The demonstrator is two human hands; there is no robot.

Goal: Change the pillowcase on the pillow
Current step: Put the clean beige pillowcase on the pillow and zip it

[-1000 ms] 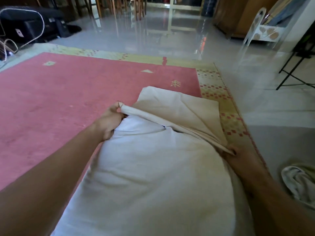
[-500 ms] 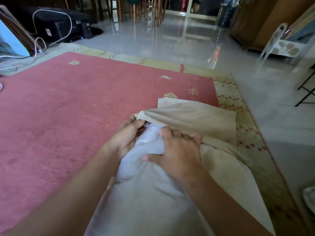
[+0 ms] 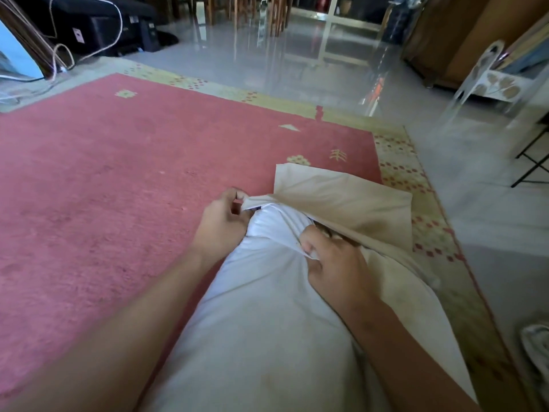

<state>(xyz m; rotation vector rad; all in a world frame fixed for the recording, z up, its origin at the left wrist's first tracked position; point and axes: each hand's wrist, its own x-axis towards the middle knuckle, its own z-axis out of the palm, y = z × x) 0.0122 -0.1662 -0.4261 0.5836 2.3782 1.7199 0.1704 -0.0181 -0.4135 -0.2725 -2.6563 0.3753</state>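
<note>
1. Cream cloth pillowcase (image 3: 350, 203) is lying mostly flat on the pink rug (image 3: 104, 188), close to the rug's patterned right border, with its open mouth facing the person.
2. White pillow (image 3: 267, 322) is lying lengthwise on the rug's right side, towards the rug's near edge. Its far end is just entering the mouth of the case.
3. Left hand (image 3: 221, 224) is pinching the upper hem of the case and lifting it, apparently to hold the mouth open.
4. Right hand (image 3: 335, 263) is gripping a bunched corner of the pillow, and the fabric is puckering around the fingers. It is probably squeezing that end narrow so it slips under the raised hem.
5. Judgement: the case is going on rather than coming off. Only the tip is covered, and most of the pillow is lying bare.
6. Crumpled pale cloth (image 3: 537, 349) is lying off the rug, on bare floor past its right border. It is possibly the old case, but I cannot tell.
</note>
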